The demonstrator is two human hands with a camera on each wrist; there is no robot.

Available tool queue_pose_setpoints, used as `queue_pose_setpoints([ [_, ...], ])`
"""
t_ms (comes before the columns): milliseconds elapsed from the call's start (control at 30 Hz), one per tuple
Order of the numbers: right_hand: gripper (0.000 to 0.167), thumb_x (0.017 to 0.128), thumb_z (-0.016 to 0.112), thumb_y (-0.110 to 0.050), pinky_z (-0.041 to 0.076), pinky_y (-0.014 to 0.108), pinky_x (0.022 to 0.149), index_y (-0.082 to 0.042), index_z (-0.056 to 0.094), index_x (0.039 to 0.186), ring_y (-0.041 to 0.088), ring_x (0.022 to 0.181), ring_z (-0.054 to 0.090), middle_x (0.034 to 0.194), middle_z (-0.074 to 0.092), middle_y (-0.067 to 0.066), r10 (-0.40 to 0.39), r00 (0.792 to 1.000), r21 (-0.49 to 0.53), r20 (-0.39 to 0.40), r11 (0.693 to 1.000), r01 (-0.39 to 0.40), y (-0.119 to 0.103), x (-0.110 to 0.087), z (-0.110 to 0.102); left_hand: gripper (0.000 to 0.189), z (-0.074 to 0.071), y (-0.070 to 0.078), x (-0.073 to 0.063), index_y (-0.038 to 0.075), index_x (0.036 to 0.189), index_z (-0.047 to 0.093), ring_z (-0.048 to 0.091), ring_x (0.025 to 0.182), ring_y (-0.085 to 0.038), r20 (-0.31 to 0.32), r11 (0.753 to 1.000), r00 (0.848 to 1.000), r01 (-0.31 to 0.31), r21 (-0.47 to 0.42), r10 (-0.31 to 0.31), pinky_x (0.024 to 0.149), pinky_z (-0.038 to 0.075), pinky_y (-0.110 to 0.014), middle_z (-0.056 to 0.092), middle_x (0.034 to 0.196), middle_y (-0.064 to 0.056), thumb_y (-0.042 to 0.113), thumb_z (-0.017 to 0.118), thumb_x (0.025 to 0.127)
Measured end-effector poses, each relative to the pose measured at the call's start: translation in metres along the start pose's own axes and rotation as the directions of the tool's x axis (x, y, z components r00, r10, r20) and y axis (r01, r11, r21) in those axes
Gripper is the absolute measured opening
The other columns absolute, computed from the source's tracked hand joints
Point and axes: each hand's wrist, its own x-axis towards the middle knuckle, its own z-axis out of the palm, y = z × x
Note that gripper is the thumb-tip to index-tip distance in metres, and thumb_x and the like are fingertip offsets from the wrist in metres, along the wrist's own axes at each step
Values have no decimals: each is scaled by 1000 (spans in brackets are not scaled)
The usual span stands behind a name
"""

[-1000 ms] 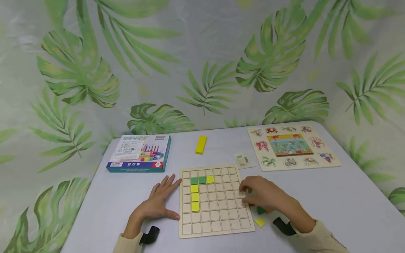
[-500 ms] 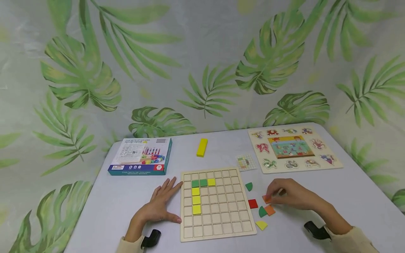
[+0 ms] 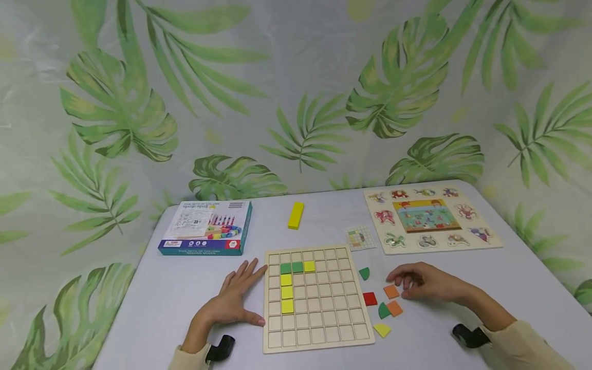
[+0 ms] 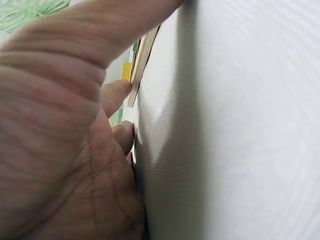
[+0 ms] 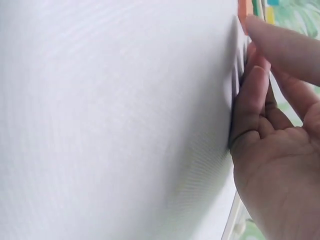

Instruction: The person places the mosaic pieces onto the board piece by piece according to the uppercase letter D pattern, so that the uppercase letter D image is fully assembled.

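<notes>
Orange tile (image 3: 391, 291), the farther of two, lies right of the board (image 3: 327, 302). The right hand (image 3: 427, 283), loosely curled, grips nothing just beside it; pinching opposite edges should lift it cleanly. The left hand (image 3: 235, 298), spread and empty, touches the board's left edge.

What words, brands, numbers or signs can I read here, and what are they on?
"FIVE SETS OF COLUMN": on the box, top and front edge.
The line beneath each: too blurred to read surely.
White sticker on the box: too small to read.
Red badge and round symbols: too small to read.
I can read nothing elsewhere.
</notes>
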Motion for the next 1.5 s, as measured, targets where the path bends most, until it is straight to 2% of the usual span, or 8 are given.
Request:
queue_pose_setpoints([
  [300,31,90,73,-12,47,21,68,-5,67,120,16,83,53,111,67,10,-3,998,-59,-65,998,-1,-2,0,8,123,-1,1,-1,18,159,29,-4,155,-40,-1,1000,1000,8,8,-8,120,-4,-65,7,169,-12,48,94,59],
  [533,31,88,76,-15,45,21,65,-7,66,116,12,77,50,96,59,7,8,993,-114,-122,993,-22,-6,1,15,122,-1,3,-2,17,159,29,-4,155,-40,3,1000,1000,13,8,-13,120,-4,-65,8,169,-12,48,93,60],
  [667,32,87,77,-16,44,21,65,-7,65,116,14,78,50,96,57,7,20,991,-115,-135,993,-36,-8,0,17,122,-1,4,-2,16,159,28,-4,155,-41,4,1000,1000,7,5,-7,120,-5,-65,8,169,-13,48,93,60],
  [833,31,88,77,-17,44,21,64,-6,64,115,15,77,50,94,56,6,-3,988,-138,-153,990,-18,-9,-1,20,122,-1,4,-1,16,159,29,-4,155,-41,3,1000,1000,4,15,-4,120,-4,-65,8,169,-14,48,93,61],
  [1033,27,90,74,-15,43,22,63,-6,63,113,11,77,49,92,56,3,-89,984,-211,-157,976,55,-8,-1,22,122,-1,4,-2,15,159,29,-4,155,-41,5,1000,1000,9,7,-9,120,-4,-65,8,169,-14,47,93,60],
  [1233,26,91,73,-20,43,20,63,-7,63,112,2,78,47,91,56,0,-46,988,-259,-147,966,7,-12,1,20,122,0,4,-1,15,159,29,-3,155,-41,4,1000,1000,8,8,-8,119,-4,-65,8,169,-14,47,94,60],
  [1500,24,93,72,-21,49,19,68,-8,63,111,2,83,53,99,62,0,-84,980,-339,-180,941,18,-24,2,22,123,-2,4,-3,16,159,29,-3,155,-41,-2,1000,1000,5,6,-5,120,-4,-65,8,169,-14,47,94,60],
])
